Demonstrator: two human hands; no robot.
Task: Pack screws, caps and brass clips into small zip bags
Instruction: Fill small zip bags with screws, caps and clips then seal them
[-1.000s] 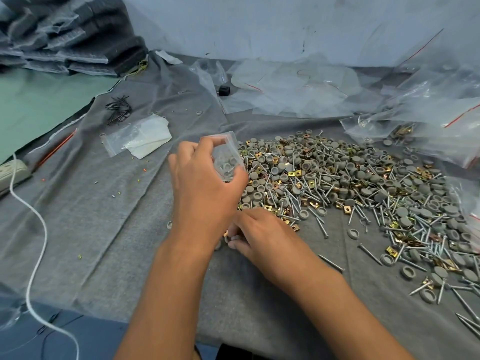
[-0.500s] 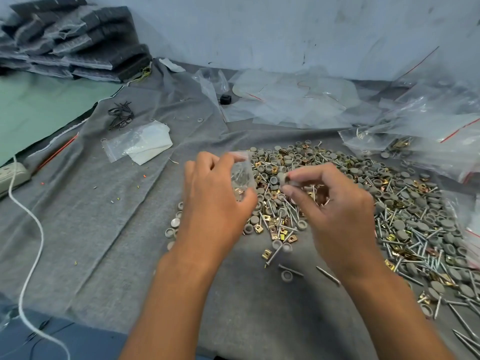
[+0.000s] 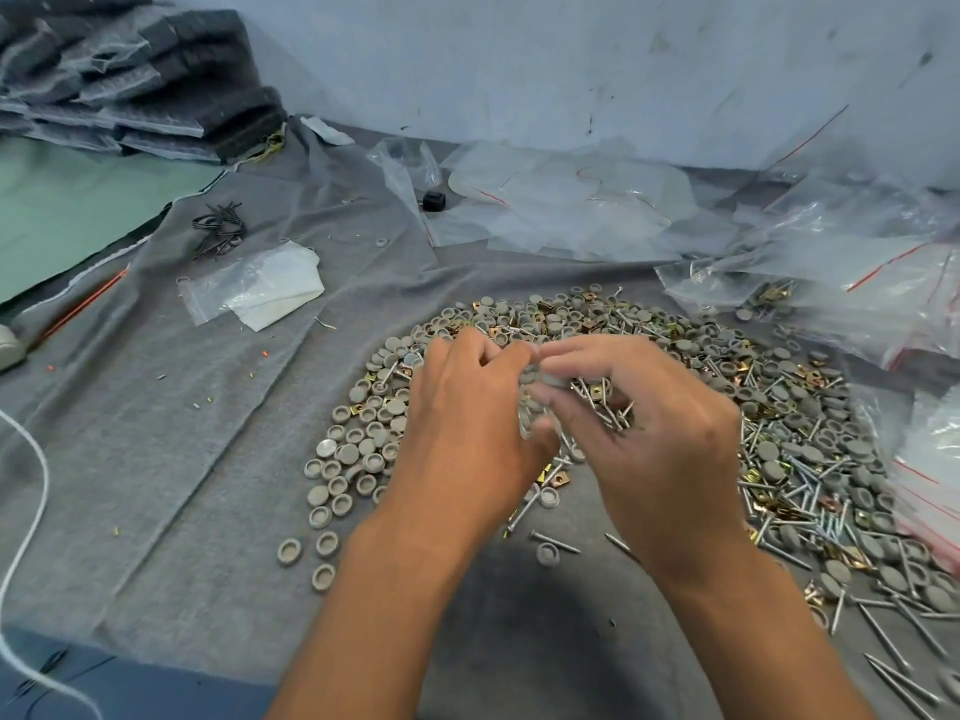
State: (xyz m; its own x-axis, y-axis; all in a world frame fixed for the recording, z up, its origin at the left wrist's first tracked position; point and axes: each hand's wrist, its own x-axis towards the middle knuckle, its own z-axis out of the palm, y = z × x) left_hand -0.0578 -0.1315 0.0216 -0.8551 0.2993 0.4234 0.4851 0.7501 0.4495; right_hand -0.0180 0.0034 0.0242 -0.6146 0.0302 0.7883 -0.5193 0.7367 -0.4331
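Note:
A wide heap of grey caps [image 3: 363, 449], silver screws [image 3: 810, 491] and brass clips [image 3: 553, 475] covers the grey cloth [image 3: 156, 433]. Above its near edge my left hand [image 3: 467, 433] pinches a small clear zip bag [image 3: 527, 407], which is mostly hidden between my two hands. My right hand [image 3: 654, 444] meets it from the right, gripping a bundle of screws [image 3: 602, 402] with fingertips on a grey cap at the bag's mouth.
Empty zip bags [image 3: 249, 291] lie at left, more clear bags [image 3: 571, 200] at the back. Filled bags [image 3: 857, 283] pile up at right. A small black piece [image 3: 434, 200], black wire ties [image 3: 221, 228], stacked grey foam [image 3: 130, 85] and a white cable [image 3: 36, 485] lie around.
My right hand rose from the cloth with picked-up pieces and closed in on the bag. My left hand lowered the bag toward the heap; both hands now touch.

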